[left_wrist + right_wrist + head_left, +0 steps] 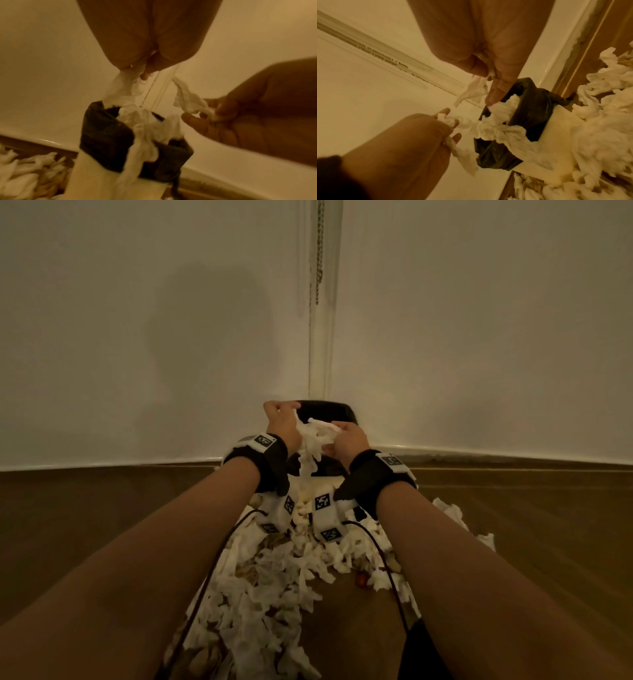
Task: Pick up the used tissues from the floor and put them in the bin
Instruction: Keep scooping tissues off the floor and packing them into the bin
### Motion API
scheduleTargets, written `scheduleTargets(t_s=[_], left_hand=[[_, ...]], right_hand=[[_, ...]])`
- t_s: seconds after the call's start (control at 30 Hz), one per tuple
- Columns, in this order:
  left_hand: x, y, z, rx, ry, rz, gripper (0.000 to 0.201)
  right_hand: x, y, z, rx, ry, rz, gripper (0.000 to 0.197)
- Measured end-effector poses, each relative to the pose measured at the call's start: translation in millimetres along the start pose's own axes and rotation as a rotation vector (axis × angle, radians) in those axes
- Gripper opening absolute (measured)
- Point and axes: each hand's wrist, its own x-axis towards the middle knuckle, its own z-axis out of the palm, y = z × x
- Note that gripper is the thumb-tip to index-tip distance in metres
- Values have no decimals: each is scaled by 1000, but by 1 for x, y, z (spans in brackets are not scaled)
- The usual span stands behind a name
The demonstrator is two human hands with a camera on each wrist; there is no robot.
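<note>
Both hands reach over the bin (337, 409): the left hand (281, 419) and right hand (349, 440), fingers curled, each pinch strands of tissue (313, 440) trailing across its black-lined rim, while more tissues (274, 594) litter the wooden floor (102, 508) by the corner wall (137, 337).

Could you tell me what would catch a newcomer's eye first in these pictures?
First, the left hand and right hand, each pinching white tissues above the bin, which stands in the corner lined with a black bag. Next, the big heap of tissues spread over the wooden floor in front of the bin.
</note>
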Motion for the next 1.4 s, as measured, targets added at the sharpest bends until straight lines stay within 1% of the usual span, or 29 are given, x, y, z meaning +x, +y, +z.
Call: scheduleTargets(t_s=[0.03, 0.07, 0.13, 0.2, 0.23, 0.27, 0.3, 0.33, 0.37, 0.43, 0.5, 0.57, 0.6, 0.67, 0.73, 0.83, 0.9, 0.93, 0.97, 1.03, 1.07, 1.1, 1.17, 1.2, 1.23, 1.3, 1.33, 1.37, 1.4], left_hand=[[2, -7, 7, 62, 19, -14, 12], [4, -12, 11, 87, 8, -48, 10], [10, -26, 15, 85, -64, -101, 22], [15, -37, 15, 221, -107, -71, 37], [17, -39, 15, 268, -132, -62, 40], [18, -38, 14, 283, -180, -79, 41], [20, -38, 13, 304, -216, -57, 39], [21, -38, 13, 310, -220, -33, 35], [22, -38, 13, 341, -217, -4, 31], [25, -37, 13, 390, -204, -4, 27], [25, -37, 14, 453, -177, -12, 26], [24, -37, 14, 556, -125, -16, 27], [25, -35, 13, 578, -105, -32, 29], [31, -33, 10, 548, -95, -97, 33], [40, -32, 4, 590, -176, -75, 35], [41, -29, 0, 582, -242, -61, 31], [39, -31, 3, 631, -286, 19, 31], [38, -31, 6, 627, -300, 40, 31], [38, -30, 11, 618, -312, 43, 32], [40, -28, 21, 589, -345, 10, 36], [40, -28, 28, 567, -351, -11, 38], [39, -27, 31, 618, -365, -13, 39], [38, -32, 36, 713, -389, -20, 41], [38, -35, 41, 793, -414, 14, 42], [37, -32, 46, 830, -432, 0, 41], [38, -30, 49, 960, -444, -115, 36], [38, -28, 49, 992, -445, -138, 37], [40, -31, 46, 1017, -439, -91, 39], [44, -36, 41, 1013, -417, 7, 39]], right_hand=[[4, 2, 3, -161, -19, 1, 38], [8, 4, 6, -293, -39, -5, 40], [13, 8, 11, -462, -72, -51, 40], [16, 15, 15, -551, -39, -147, 39], [17, 18, 18, -555, -13, -187, 37], [18, 21, 20, -551, 5, -211, 35], [19, 24, 22, -564, 10, -232, 34], [21, 26, 23, -599, -7, -250, 34], [23, 26, 25, -652, -47, -269, 35], [27, 24, 32, -832, -146, -289, 36], [32, 21, 40, -1010, -200, -303, 40], [35, 15, 47, -1034, -270, -303, 50], [37, 13, 50, -1035, -310, -335, 50], [40, 9, 56, -1089, -399, -367, 42], [42, 7, 60, -1157, -460, -359, 42], [49, 7, 61, -1231, -528, -335, 46], [57, 10, 59, -1282, -529, -327, 41], [57, 8, 56, -1335, -518, -314, 31], [61, 9, 52, -1374, -489, -297, 30], [68, 13, 41, -1440, -383, -250, 54], [72, 13, 37, -1453, -362, -230, 60], [78, 16, 33, -1447, -373, -233, 59], [83, 17, 26, -1469, -389, -207, 50], [82, 16, 23, -1453, -379, -200, 45], [80, 15, 20, -1401, -366, -211, 42], [72, 10, 16, -1323, -329, -259, 36], [69, 7, 14, -1284, -313, -263, 36], [65, 4, 11, -1265, -286, -273, 36], [61, 3, 9, -1223, -252, -274, 36]])
